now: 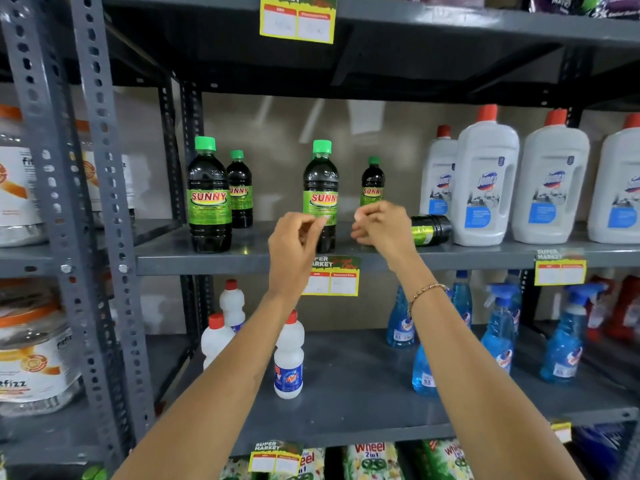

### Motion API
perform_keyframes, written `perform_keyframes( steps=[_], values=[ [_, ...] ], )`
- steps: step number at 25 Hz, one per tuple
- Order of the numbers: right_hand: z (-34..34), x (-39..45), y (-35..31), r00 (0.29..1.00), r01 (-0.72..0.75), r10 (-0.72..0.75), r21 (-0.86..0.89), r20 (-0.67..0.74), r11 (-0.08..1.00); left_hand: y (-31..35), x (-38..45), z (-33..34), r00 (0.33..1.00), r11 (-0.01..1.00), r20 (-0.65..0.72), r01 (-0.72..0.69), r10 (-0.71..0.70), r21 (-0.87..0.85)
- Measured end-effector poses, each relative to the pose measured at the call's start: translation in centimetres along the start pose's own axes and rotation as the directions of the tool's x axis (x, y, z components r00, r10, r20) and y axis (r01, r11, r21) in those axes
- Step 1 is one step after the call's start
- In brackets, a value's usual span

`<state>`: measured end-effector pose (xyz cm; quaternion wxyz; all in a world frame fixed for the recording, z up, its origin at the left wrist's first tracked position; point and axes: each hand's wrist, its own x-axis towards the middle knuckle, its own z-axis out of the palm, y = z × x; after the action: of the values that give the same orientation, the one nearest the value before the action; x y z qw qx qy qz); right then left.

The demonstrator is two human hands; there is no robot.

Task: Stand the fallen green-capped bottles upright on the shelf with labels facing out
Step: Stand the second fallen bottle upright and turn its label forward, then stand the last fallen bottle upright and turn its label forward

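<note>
Four green-capped SUNNY bottles stand upright on the middle shelf [263, 263]: two at the left [209, 195] [239, 188], one in the centre [320, 183], and a smaller-looking one further back [372, 180]. Their labels face out. A fifth SUNNY bottle [432, 230] lies on its side by the white jugs, its cap end hidden behind my right wrist. My left hand [294, 244] hovers in front of the centre bottle's lower part, fingers loosely curled, holding nothing. My right hand [379, 225] is just left of the fallen bottle, fingers curled and empty.
Large white red-capped jugs [485, 181] crowd the right of the same shelf, touching the fallen bottle. Price tags [332, 278] hang from the shelf edge. Below stand small white bottles [289, 358] and blue spray bottles [498, 334]. A grey upright post [104, 202] borders the left.
</note>
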<state>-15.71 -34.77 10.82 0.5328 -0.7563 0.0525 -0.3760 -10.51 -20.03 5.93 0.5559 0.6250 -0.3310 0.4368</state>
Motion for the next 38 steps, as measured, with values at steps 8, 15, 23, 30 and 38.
perform_keyframes(
  steps=[8,15,23,30,38],
  values=[
    [-9.0,2.4,0.8,0.985,0.103,-0.135,-0.264,-0.104,0.959,0.2,-5.5,8.1,0.921,0.750,0.345,-0.356,0.181,0.557],
    [-11.1,6.4,2.1,0.920,0.167,0.100,-0.610,0.380,0.775,-0.1,-6.2,10.9,0.951,0.614,0.275,-0.302,0.140,0.730],
    [-10.0,10.3,2.5,0.826,0.412,0.186,-0.795,0.532,0.445,-0.2,-5.1,12.0,0.952,0.604,0.263,-0.303,0.157,0.737],
    [-9.2,10.0,4.2,0.846,0.386,0.045,-0.670,0.531,0.634,-0.7,-4.4,12.4,0.940,0.554,0.248,-0.340,0.236,0.760],
    [-5.2,8.3,4.8,0.985,0.144,-0.132,-0.104,0.113,0.984,-1.8,-4.6,12.4,0.926,0.537,0.199,-0.350,0.320,0.768]
  ],
)
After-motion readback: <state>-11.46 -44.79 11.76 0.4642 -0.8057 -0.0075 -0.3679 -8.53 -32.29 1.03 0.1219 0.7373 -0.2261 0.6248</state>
